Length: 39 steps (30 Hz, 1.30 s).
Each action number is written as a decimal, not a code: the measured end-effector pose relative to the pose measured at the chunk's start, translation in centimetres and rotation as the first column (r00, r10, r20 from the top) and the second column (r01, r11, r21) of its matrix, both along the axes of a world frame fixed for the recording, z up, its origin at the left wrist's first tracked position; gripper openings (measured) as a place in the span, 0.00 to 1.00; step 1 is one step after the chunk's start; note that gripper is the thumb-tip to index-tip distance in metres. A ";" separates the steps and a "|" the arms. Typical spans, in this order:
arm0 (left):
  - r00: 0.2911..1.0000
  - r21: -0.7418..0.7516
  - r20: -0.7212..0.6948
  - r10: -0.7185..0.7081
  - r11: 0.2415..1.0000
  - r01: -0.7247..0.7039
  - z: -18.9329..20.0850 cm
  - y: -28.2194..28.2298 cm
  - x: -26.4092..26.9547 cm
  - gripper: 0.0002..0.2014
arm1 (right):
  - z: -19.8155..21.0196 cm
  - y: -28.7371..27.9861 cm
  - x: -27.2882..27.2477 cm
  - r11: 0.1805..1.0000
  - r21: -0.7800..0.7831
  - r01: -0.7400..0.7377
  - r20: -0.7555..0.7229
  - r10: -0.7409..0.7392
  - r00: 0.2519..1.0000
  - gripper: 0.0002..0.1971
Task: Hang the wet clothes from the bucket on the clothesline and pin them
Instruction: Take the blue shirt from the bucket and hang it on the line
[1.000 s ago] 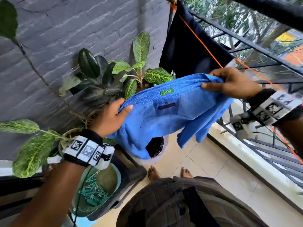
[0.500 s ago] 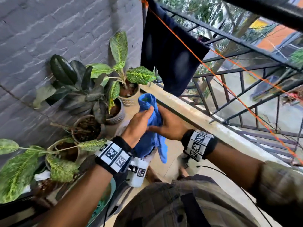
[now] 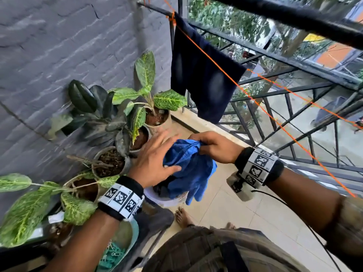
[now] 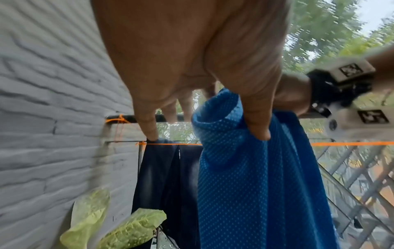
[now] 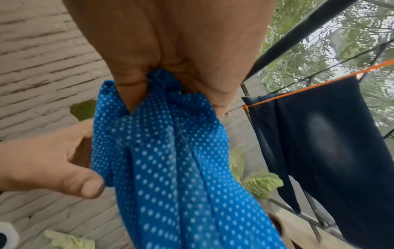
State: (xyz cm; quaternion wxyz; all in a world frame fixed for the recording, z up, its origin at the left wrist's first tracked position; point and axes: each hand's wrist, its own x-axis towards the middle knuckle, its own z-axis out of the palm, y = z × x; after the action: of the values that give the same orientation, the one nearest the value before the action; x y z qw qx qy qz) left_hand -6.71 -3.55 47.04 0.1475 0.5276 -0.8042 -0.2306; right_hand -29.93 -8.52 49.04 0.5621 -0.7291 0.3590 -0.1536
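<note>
The blue shirt (image 3: 186, 163) is bunched up now, gathered into one thick clump in front of the person. A second ago it was stretched wide between both hands, and half a second ago both hands squeezed it together. Now the left hand (image 3: 155, 163) is letting go. Its fingers are spread and straight, and only the thumb touches the cloth. The right hand (image 3: 215, 147) has its fingers curled tight around the top of the shirt.

This looks like the shirt being wrung or gathered before it goes up. It is not on the clothesline (image 3: 261, 107) yet, so hanging and pinning it are both left to do.

The shirt is bright blue with tiny white dots all over, which show best in the right wrist view. It hangs down in long soft folds from the right hand, just above the white bucket (image 3: 157, 197) on the floor. It looks limp and heavy, so it is likely wet.

A dark cloth (image 3: 200, 79) already hangs on the orange clothesline, close to the grey wall (image 3: 59, 46). The line beside it is bare. Green pegs (image 3: 112, 256) sit in a tub near the left arm. Potted plants (image 3: 137, 110) stand along the wall.
</note>
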 end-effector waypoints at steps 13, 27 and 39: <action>0.951 -0.048 -0.261 0.163 0.982 -0.182 6.4 1.4 -9.5 0.13 | 2.6 2.4 -8.0 0.822 -0.554 -0.129 -0.290 -0.046 0.956 0.26; 0.784 0.148 -0.520 0.337 0.940 -0.306 2.9 7.4 -15.7 0.55 | 8.6 1.5 -11.4 0.867 -0.499 0.008 0.049 0.019 0.999 0.10; 0.785 0.620 -0.397 0.475 0.770 -0.153 -5.8 3.8 -21.8 0.19 | 16.9 0.0 -12.2 0.937 -0.299 0.180 0.444 -0.030 0.896 0.15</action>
State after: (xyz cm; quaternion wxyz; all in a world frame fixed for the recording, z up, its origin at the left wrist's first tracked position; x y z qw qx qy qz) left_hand -28.52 0.29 41.25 0.2424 0.5937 -0.5228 -0.5616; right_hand -42.15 -8.55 65.90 0.4871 -0.7402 0.2335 -0.4003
